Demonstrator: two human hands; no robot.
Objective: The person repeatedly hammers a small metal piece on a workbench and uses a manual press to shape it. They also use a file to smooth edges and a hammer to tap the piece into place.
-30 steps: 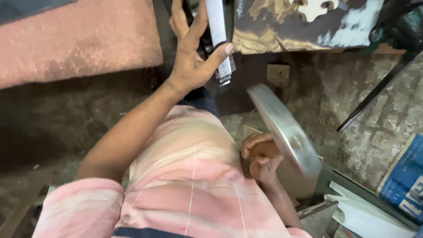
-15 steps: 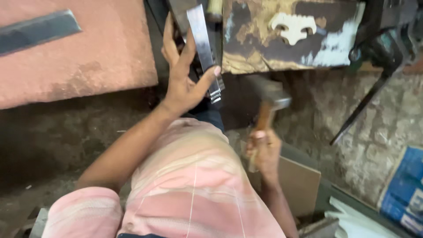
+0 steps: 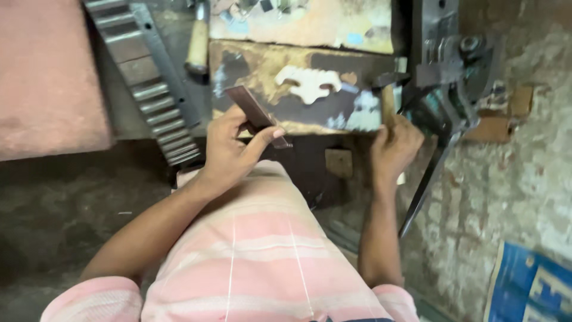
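- Rough, stained concrete floor [image 3: 53, 203] fills the lower left of the view, and a worn worktop [image 3: 298, 65] with patchy, flaking paint runs across the top.
- Left hand [image 3: 229, 149] is clamped on a flat dark metal strip [image 3: 253, 110], thumb on one face and fingers wrapped behind it; the strip slants up and away from the hand, over the front edge of the worktop.
- Right hand [image 3: 393, 149] is closed at the worktop's front edge, to the right of the strip; what it grips cannot be made out.
- Just right of that hand stands a dark metal hand-lever tool [image 3: 450, 89], its long handle [image 3: 426, 185] slanting down past the wrist.
- A toothed metal rack bar [image 3: 146, 83] lies left of the strip, slanting across the worktop.
- A wooden handle [image 3: 198, 45] lies above the strip.
- A pale cut-out shape [image 3: 313, 83] lies on the worktop between the hands.
- A pink cloth [image 3: 47, 77] sits far left of the rack bar.
- A blue printed board [image 3: 530, 283] leans far down and right of the lever tool.
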